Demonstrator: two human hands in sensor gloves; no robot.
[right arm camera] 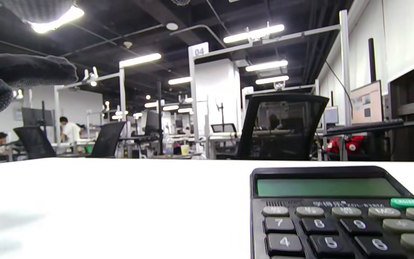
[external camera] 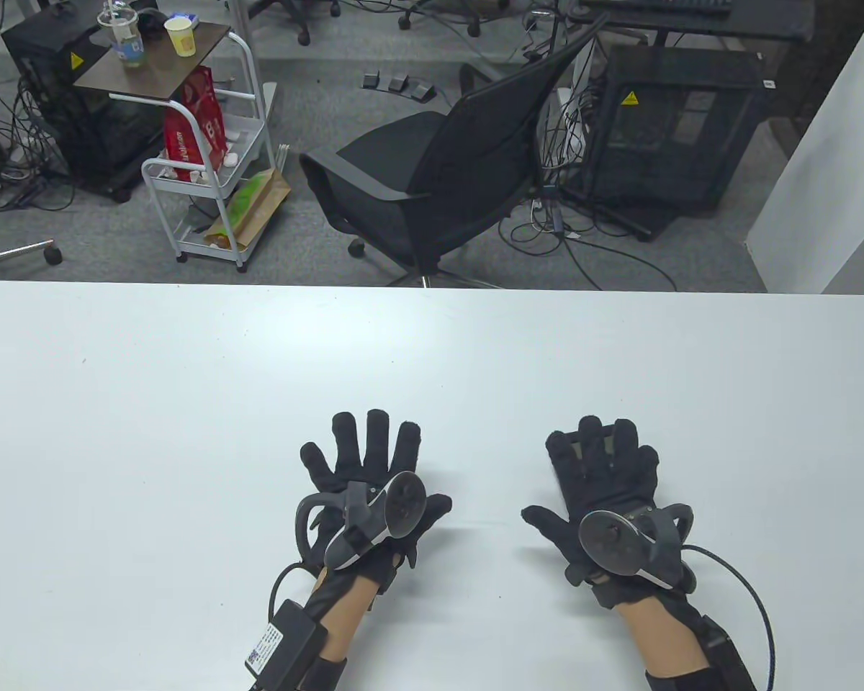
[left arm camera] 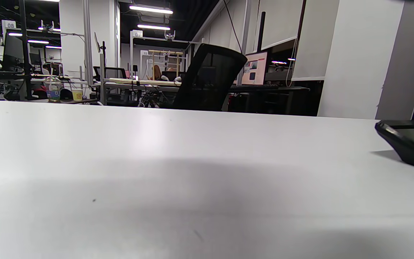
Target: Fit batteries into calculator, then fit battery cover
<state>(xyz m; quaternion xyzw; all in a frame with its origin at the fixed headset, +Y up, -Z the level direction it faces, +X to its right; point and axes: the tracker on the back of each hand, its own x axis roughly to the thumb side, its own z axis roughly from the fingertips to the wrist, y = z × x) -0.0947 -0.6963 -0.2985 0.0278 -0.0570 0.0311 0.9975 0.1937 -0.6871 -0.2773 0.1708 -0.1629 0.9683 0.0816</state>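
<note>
My left hand (external camera: 374,464) lies palm down on the white table (external camera: 187,403) with its fingers spread and holds nothing. My right hand (external camera: 599,468) is spread palm down over the black calculator (external camera: 608,440), which only peeks out between the fingers. The right wrist view shows the calculator (right arm camera: 340,216) face up, display and keys towards me, with my gloved fingers (right arm camera: 20,72) above at the upper left. Its end also shows at the right edge of the left wrist view (left arm camera: 406,144). No batteries or battery cover are in view.
The table's far edge (external camera: 432,285) runs across the middle of the table view. Beyond it stand a black office chair (external camera: 439,180) and a white trolley (external camera: 209,180) on the floor. Cables trail from both wrists near the table's front edge.
</note>
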